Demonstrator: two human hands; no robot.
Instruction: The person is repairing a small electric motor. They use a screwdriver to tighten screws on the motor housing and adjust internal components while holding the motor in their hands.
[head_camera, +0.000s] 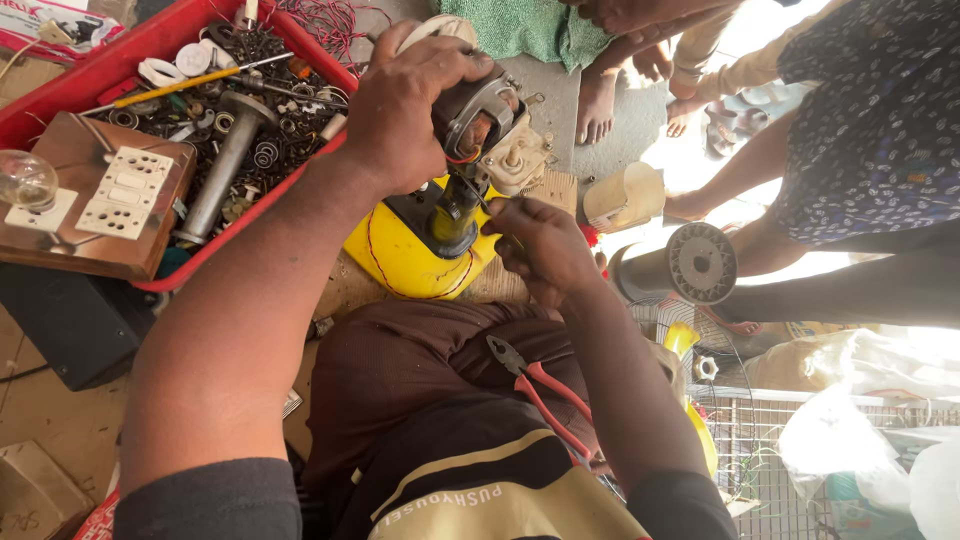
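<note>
- The left hand (405, 110) was wrapped over the top of a small grey-and-cream electric motor with exposed copper windings (490, 125), fingers curled tight around its housing, steadying it above a round yellow plastic appliance base (400, 255).
- The motor sat tilted on a dark, bottle-shaped coupling (452, 212) that rose out of the yellow base, which rested between the person's knees on a worn wooden board.
- The right hand (545, 245) was just below and beside the motor, fingertips pinched together on what looked like a thin dark tool or wire running up to the motor's underside; the grip hid it, so I cannot tell which.
- Judging by this, the step in hand was work on the motor's lower connection while it was held in place; the next move would call for a steady left grip and a fine, controlled turn or pull from the right fingertips.
- Red-handled pliers (545, 395) lay on the person's lap, untouched.
- A red plastic tray full of washers, bearings, screws and a grey metal tube (170, 35) stood to the left, next to a wooden switch board with white switches and a clear bulb (75, 150).
- Other people's bare feet and legs stood beyond the motor.
</note>
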